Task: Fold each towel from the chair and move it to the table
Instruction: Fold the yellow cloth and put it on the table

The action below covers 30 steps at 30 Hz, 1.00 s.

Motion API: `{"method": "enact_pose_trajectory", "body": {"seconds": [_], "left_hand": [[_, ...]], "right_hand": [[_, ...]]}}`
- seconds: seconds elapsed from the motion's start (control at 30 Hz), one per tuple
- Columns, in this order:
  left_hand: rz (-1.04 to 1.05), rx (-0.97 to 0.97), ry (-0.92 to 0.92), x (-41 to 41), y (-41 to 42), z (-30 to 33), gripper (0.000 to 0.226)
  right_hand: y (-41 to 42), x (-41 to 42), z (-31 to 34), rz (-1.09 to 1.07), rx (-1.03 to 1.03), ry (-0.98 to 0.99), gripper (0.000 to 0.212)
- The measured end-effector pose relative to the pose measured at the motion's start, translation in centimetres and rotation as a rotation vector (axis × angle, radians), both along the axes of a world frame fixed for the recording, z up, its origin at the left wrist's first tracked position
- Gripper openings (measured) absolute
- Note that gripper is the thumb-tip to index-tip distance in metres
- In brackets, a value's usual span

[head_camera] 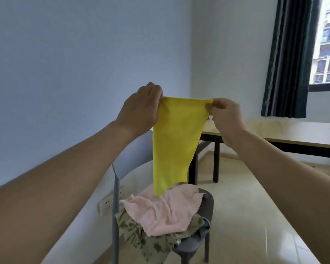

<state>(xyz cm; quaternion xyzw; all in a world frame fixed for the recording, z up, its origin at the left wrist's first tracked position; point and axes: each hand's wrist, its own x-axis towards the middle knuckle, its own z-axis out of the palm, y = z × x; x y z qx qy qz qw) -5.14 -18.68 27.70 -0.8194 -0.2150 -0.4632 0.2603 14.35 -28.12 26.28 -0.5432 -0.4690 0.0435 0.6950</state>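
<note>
My left hand (141, 107) and right hand (224, 116) pinch the yellow towel's (176, 143) top corners above the chair (202, 242).

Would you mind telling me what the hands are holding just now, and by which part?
The yellow towel: left hand and right hand each pinch one top corner, letting it hang.

grey chair (206, 242) sits on the pale tiled floor (246, 216), seat piled with cloth. a pink towel (166, 210) lies crumpled on top, over a green patterned towel (139, 239) that spills off the front edge. behind it on the right, a light wood counter (293, 134) with dark legs stands on the same floor; what shows of its top is bare.
</note>
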Motion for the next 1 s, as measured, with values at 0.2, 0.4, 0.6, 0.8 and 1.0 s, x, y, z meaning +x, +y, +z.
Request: {"method": "enact_pose_trajectory", "body": {"seconds": [0.2, 0.4, 0.6, 0.8, 1.0], "left_hand": [[-0.285, -0.902, -0.018, -0.9, -4.1, -10.8, 0.015], [-0.252, -1.734, 0.231, -0.8, -5.8, -23.6, 0.013], [-0.074, -1.665, 0.308, 0.1, -2.1, -27.2, 0.014], [0.193, -1.338, 0.009, 1.7, 6.6, -27.0, 0.017], [0.22, -1.343, 0.0, 4.5, 12.0, -29.5, 0.013]], "right_hand": [[-3.1, 0.8, -10.7, 0.029, -0.429, -0.067, 0.017], [-5.5, 2.0, -20.5, 0.268, -1.276, -0.181, 0.013], [-1.6, 3.3, -21.6, 0.305, -1.331, -0.284, 0.016], [6.6, 3.0, -22.3, 0.195, -1.024, -0.161, 0.015], [13.8, 4.0, -26.0, 0.073, -0.961, -0.166, 0.023]]}}
